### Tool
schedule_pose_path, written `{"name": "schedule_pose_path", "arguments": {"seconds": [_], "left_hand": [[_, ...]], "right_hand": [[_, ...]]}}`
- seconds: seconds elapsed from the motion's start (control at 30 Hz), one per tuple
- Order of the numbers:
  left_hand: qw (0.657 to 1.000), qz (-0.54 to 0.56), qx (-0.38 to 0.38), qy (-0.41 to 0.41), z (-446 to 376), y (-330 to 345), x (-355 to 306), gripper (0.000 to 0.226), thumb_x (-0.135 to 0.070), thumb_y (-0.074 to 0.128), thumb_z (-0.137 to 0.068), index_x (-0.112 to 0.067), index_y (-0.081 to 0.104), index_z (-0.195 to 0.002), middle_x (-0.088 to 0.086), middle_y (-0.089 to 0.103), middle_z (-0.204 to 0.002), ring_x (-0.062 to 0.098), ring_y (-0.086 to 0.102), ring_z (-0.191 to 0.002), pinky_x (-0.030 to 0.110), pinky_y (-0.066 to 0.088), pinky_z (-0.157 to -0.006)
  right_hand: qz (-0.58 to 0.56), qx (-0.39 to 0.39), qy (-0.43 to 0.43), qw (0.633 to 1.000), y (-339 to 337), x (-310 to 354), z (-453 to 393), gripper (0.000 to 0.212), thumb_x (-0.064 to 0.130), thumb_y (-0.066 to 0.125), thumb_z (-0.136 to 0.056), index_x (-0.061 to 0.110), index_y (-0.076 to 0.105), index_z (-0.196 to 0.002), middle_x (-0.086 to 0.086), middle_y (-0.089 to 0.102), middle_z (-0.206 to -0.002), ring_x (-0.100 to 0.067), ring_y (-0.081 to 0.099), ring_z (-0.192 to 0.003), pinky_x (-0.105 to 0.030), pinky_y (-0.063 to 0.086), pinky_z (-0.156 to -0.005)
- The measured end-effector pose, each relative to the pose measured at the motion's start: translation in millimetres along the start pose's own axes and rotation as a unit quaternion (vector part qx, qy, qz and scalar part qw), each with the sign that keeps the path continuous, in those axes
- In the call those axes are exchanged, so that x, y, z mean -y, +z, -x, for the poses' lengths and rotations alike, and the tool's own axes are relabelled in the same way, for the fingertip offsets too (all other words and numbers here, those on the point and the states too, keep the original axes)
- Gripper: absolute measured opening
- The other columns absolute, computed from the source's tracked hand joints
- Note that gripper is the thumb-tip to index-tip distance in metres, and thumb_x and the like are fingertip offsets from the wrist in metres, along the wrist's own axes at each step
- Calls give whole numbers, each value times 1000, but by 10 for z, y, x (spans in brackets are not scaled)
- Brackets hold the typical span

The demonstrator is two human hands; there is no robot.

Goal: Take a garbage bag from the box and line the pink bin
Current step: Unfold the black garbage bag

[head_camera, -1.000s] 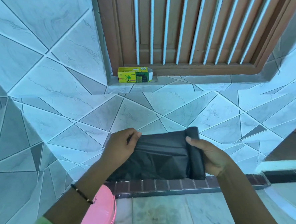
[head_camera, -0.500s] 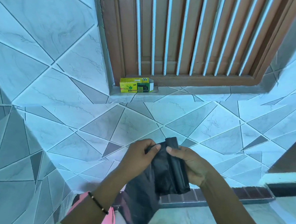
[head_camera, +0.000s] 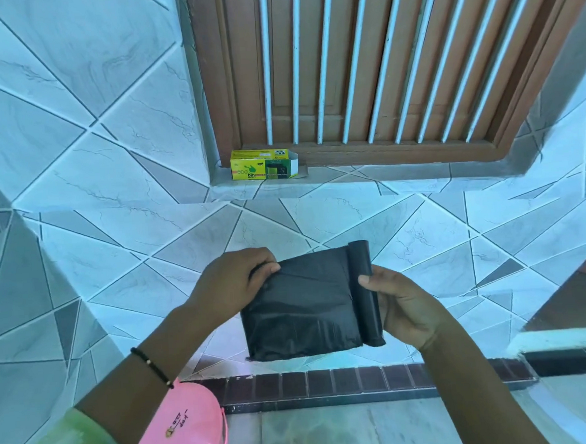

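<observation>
Left hand (head_camera: 235, 287) pinched the free edge of the garbage bag (head_camera: 300, 310); right hand (head_camera: 405, 306) gripped the roll (head_camera: 366, 293), held above the pink bin (head_camera: 187, 430). I'd have pulled apart sharply, tearing at the perforation. Box (head_camera: 264, 164) sat on the sill.

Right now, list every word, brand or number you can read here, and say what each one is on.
"eco" on the front of the yellow box on the sill.
"bin" on the same front, to the right of "eco".
Smaller print on the box front and top: too small to read.
Dark lettering on the pink bin lid: blurred, cannot be read.
Black bag roll: no text shows.
</observation>
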State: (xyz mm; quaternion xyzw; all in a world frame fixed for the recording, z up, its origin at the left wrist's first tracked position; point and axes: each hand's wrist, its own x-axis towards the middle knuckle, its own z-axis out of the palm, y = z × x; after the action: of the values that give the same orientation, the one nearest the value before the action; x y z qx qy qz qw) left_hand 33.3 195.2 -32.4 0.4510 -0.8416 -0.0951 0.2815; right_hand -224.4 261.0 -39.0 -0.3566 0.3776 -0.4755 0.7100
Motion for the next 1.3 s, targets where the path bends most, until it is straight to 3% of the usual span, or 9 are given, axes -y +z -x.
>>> {"name": "schedule_pose_path", "arguments": {"seconds": [0.1, 0.27, 0.43, 0.57, 0.7, 0.83, 0.93, 1.1, 1.3], "left_hand": [[999, 29, 4, -35, -20, 50, -55, 23, -49, 45, -87, -30, 58, -87, -13, 65, -75, 2, 54, -60, 26, 45, -64], [984, 172, 40, -32, -72, 292, -382, 25, -41, 48, -91, -17, 57, -88, 0, 66, -78, 19, 62, -73, 32, 46, -63], [999, -5, 32, 19, -34, 280, -327, 25, -42, 42, -94, -20, 54, -95, 3, 67, -80, 24, 60, -75, 27, 34, -59], [995, -74, 58, 46, -45, 204, -257, 34, -51, 33, -94, -23, 52, -101, 4, 68, -88, 26, 60, -84, 31, 41, -66], [991, -100, 57, 72, -35, 121, -124, 59, -66, 9, -80, -27, 51, -98, 0, 67, -79, 22, 60, -74, 30, 45, -65], [998, 27, 39, 39, -65, 149, -113, 36, -59, 36, -85, -29, 55, -89, -10, 59, -65, 15, 54, -62, 28, 40, -57], [988, 144, 63, -4, -81, 202, -170, 37, -61, 46, -80, -27, 57, -89, -4, 67, -76, 16, 62, -70, 31, 49, -66], [975, 186, 114, -29, -62, 214, -196, 46, -58, 62, -73, -13, 62, -77, 7, 61, -67, 13, 54, -61, 27, 40, -59], [930, 269, 235, -82, -43, 73, -251, 31, -40, 79, -69, -12, 71, -79, 4, 75, -79, 13, 70, -71, 28, 55, -66]], "right_hand": [[30, -9, -12, 999, 96, 15, -52, 51, 10, 62, -73, -5, 56, -122, -19, 67, -108, -28, 67, -90, -35, 57, -77], [26, 9, 2, 1000, 392, -86, -169, 35, 10, 64, -74, -2, 63, -107, -18, 69, -93, -28, 66, -81, -34, 56, -73], [15, 9, 15, 1000, 301, -125, -113, 43, 10, 66, -75, -5, 58, -115, -23, 66, -105, -34, 65, -91, -38, 55, -76], [69, 6, 10, 998, 127, -41, -27, 54, 11, 74, -67, -3, 59, -117, -24, 65, -113, -34, 64, -98, -39, 55, -81], [122, 6, 5, 993, 37, 78, 4, 54, 8, 74, -66, 0, 60, -117, -21, 66, -114, -33, 64, -101, -39, 55, -82], [141, -33, -10, 989, 164, 65, -52, 48, 2, 67, -65, -4, 61, -112, -21, 68, -103, -31, 66, -90, -34, 55, -74], [130, -82, -18, 988, 292, 7, -99, 39, 6, 70, -67, -2, 65, -104, -20, 71, -95, -30, 67, -80, -34, 55, -70], [179, -148, -31, 972, 372, -23, -115, 20, 11, 73, -77, 4, 69, -95, -20, 73, -94, -35, 70, -82, -45, 58, -77], [241, -166, -62, 954, 456, 12, -114, 19, 10, 74, -76, 3, 68, -93, -15, 74, -89, -28, 72, -80, -38, 60, -71]]}}
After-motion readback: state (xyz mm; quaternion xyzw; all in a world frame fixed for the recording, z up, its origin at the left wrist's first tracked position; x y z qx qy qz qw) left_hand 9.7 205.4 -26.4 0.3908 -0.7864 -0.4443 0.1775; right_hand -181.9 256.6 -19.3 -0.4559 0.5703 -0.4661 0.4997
